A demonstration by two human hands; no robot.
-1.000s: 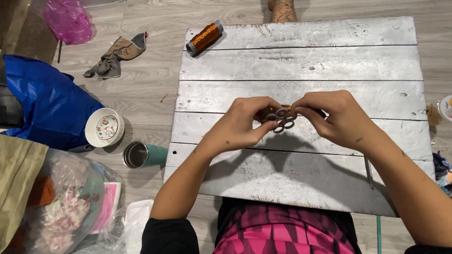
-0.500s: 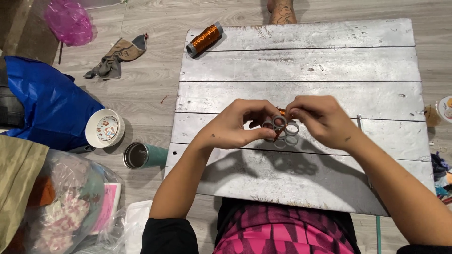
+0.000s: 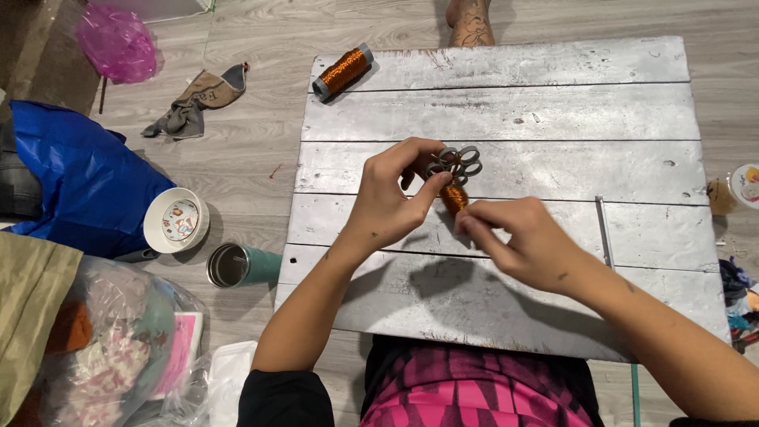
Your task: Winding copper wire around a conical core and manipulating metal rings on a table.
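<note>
A grey plank board (image 3: 506, 111) lies on the wooden floor, filling most of the view. To its left sit a blue bag (image 3: 83, 182), a clear bag of cloth (image 3: 111, 348), a pink bag (image 3: 117, 43), a grey rag (image 3: 194, 99), a white cup (image 3: 175, 220) and a green tumbler (image 3: 241, 265). A copper spool (image 3: 343, 72) rests on the board's far left corner, well apart from the hands. Over the board's middle, the left hand (image 3: 391, 198) pinches a cluster of grey rings (image 3: 457, 164) partly wrapped in copper thread (image 3: 453, 198). The right hand (image 3: 526, 241), just beside it, has fingertips pressed together at the thread's lower end; whether thread lies between them is too small to tell.
</note>
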